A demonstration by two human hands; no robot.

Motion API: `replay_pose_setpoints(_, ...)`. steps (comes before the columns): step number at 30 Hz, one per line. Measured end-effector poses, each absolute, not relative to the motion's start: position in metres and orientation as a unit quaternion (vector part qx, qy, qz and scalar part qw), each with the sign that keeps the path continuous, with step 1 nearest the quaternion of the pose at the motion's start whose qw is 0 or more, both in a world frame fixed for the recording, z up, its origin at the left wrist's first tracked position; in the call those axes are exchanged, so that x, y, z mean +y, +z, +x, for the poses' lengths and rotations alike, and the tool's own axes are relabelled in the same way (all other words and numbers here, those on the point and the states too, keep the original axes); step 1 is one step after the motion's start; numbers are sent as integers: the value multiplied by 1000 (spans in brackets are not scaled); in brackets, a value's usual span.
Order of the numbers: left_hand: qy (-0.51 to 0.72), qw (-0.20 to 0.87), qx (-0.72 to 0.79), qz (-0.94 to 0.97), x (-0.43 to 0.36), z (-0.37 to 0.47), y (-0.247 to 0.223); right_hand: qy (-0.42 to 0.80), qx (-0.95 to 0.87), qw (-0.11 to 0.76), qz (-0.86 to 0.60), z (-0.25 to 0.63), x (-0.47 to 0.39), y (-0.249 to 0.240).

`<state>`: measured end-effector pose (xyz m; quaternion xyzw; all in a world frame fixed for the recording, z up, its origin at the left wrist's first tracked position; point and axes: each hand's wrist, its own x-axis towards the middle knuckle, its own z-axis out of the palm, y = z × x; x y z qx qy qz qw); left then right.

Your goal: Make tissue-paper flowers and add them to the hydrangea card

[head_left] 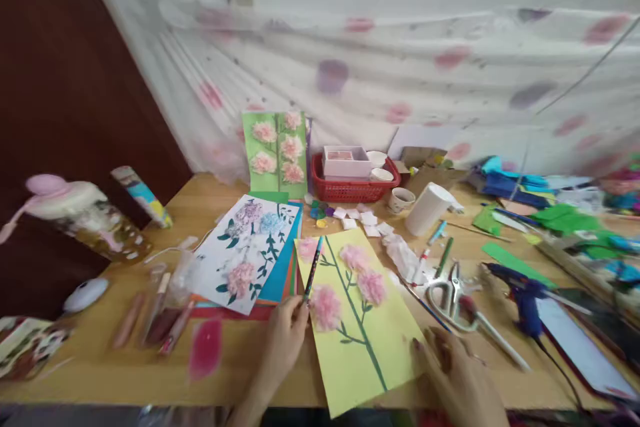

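My left hand [287, 330] is closed around a slim dark patterned pencil [313, 268], which points up and away over the left edge of a yellow card [345, 367]. On this card are a painted green branch and several fluffy pink flowers [326, 307]. My right hand [453, 363] is at the card's right edge, thumb apart from its loosely curled fingers, with nothing plainly held in it. Close to those fingers lies a thin dark-handled paintbrush [427, 307]. Beyond the right hand are metal scissors [454, 290].
A white flower-print sheet [247, 297] lies on coloured papers at left. Behind stand a green flower card [263, 180] and a red basket [350, 192]. A paper roll [430, 208], blue glue gun [527, 303] and phone [583, 347] are right. A drink bottle [100, 223] is far left.
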<state>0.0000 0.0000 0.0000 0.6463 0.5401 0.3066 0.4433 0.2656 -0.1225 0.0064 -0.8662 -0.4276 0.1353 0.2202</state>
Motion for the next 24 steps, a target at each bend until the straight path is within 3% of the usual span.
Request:
replay_pose_setpoints(5, 308, 425, 529, 667, 7, -3, 5, 179, -446, 250, -840, 255, -122, 7)
replay_pose_setpoints(11, 358, 271, 526, 723, 19, -22, 12, 234, -443, 281, -819, 229, -123, 6)
replay_pose_setpoints(14, 358, 244, 516, 739, 23, -31, 14, 278, -443, 270, -809, 223, -118, 13)
replay_pose_setpoints(20, 321, 309, 465, 765, -11, -19, 12, 157, -550, 348, -743, 204, -105, 41)
replay_pose_setpoints(24, 302, 329, 298, 843, -37, 2, 17, 101, -676, 337, -648, 185, -88, 44)
